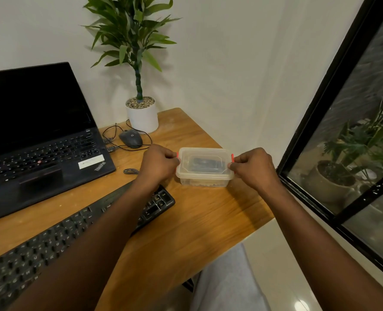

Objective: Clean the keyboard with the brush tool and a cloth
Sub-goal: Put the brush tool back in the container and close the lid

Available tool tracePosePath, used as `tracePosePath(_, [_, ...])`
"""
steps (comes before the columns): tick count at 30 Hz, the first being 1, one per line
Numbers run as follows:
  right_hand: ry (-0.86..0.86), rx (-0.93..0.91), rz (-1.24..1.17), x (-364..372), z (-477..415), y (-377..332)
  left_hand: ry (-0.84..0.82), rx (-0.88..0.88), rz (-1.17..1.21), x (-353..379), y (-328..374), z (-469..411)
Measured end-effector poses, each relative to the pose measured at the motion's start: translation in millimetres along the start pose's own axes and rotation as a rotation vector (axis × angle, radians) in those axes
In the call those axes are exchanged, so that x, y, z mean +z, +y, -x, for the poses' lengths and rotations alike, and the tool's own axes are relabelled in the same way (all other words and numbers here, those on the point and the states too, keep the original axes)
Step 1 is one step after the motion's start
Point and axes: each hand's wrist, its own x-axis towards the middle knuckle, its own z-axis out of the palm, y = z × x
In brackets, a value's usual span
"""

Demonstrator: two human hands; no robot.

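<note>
On the wooden desk (pixel 197 221), an open laptop (pixel 35 140) sits at left; the black keyboard (pixel 51 243) lies before it, under the left forearm. Right of both, a lidded clear plastic box (pixel 205 175) holds something dark, indistinct. Left hand (pixel 158 163) and right hand (pixel 253 168) pinch its red end clips (pixel 232 157).

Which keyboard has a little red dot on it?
The laptop's built-in keyboard: a red dot sits among its keys. The separate black keyboard nearer the person shows none.
</note>
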Motion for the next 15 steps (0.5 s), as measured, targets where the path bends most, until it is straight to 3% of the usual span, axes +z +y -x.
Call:
tracePosePath(4, [0.006, -0.023, -0.026, 0.9, 4.9, 2.2, -0.015, 0.1, -0.18, 2.4, -0.7, 4.8])
tracePosePath(11, [-0.072, 0.149, -0.328, -6.1, 2.6, 11.1, -0.105, -0.091, -0.051, -10.4, -4.2, 5.1])
tracePosePath(15, [-0.189, 0.263, -0.47, -6.4, 5.0, 7.4, -0.099, -0.052, -0.066, -10.4, 5.2, 2.4])
